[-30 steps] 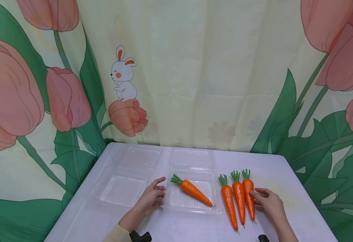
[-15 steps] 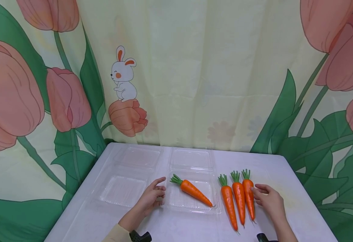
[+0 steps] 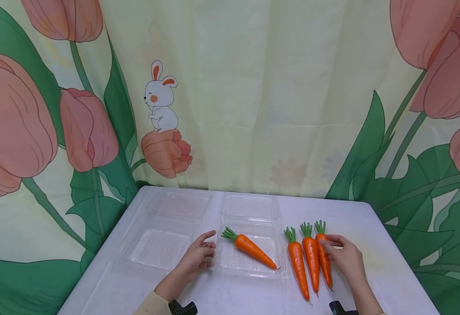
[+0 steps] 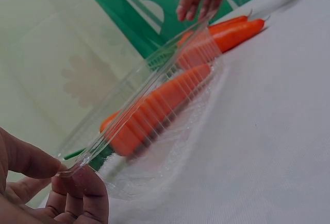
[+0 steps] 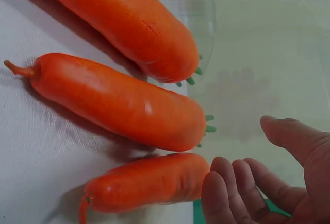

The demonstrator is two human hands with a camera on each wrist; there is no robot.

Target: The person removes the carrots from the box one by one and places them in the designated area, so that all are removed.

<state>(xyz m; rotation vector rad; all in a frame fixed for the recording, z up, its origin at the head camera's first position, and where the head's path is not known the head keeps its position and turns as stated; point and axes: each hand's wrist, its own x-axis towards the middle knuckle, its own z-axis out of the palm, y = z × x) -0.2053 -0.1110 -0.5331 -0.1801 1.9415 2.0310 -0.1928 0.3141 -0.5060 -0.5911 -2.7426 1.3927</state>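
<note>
A clear plastic clamshell box lies open with one carrot slanting inside its base. At the box's left edge my left hand pinches the rim between thumb and fingers, as the left wrist view shows. To the right of the box are three carrots side by side: a left carrot, a middle carrot and a right carrot. My right hand is at the upper part of the right carrot. In the right wrist view its thumb stands apart from loosely bent fingers, with nothing held between them.
Another open clear clamshell box lies on the left of the white-covered table, holding nothing visible. Behind the table hangs a curtain printed with tulips and a rabbit.
My right hand has shifted slightly up and to the left along the right carrot. My left hand and the carrots have stayed in place.
</note>
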